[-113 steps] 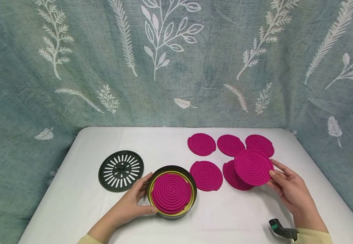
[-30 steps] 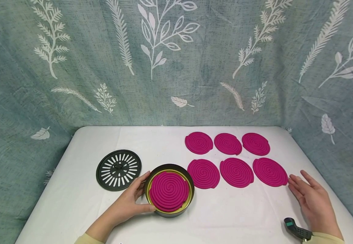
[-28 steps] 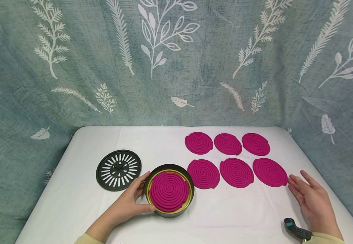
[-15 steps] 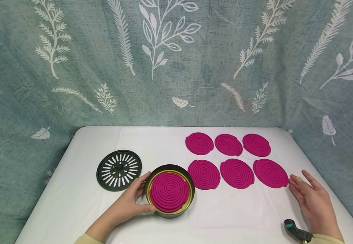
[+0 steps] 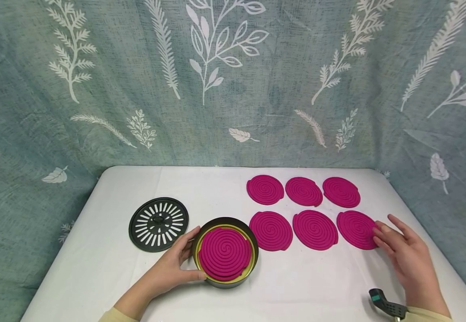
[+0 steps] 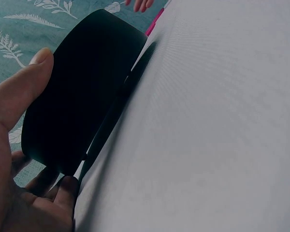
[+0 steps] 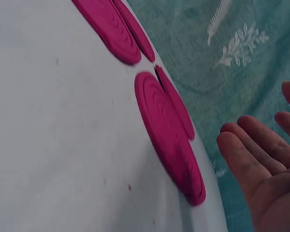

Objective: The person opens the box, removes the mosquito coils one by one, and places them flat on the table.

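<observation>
My left hand (image 5: 176, 264) grips the left side of a round black holder (image 5: 254, 264), thumb at the front and fingers behind; the left wrist view shows the holder's dark outer wall (image 6: 87, 87). Inside its yellow lining lie stacked pink spiral coasters (image 5: 225, 252). Over at the right, my right hand (image 5: 407, 252) hovers by the right edge of the nearest pink spiral coaster (image 5: 355, 229), fingers fairly straight and holding nothing. In the right wrist view, my fingers show apart from that coaster (image 7: 164, 130).
Several more pink coasters (image 5: 270, 230) lie flat in two rows at the right of the white table (image 5: 297, 286). A black slotted disc (image 5: 158, 219) with a central knob lies left of the holder. A patterned green-blue curtain (image 5: 233, 134) hangs behind and at both sides.
The coaster my right hand held earlier now lies at the right end of the front row. Since half a second ago, that hand has moved slightly left, over the coaster's edge. My left hand stays put.
</observation>
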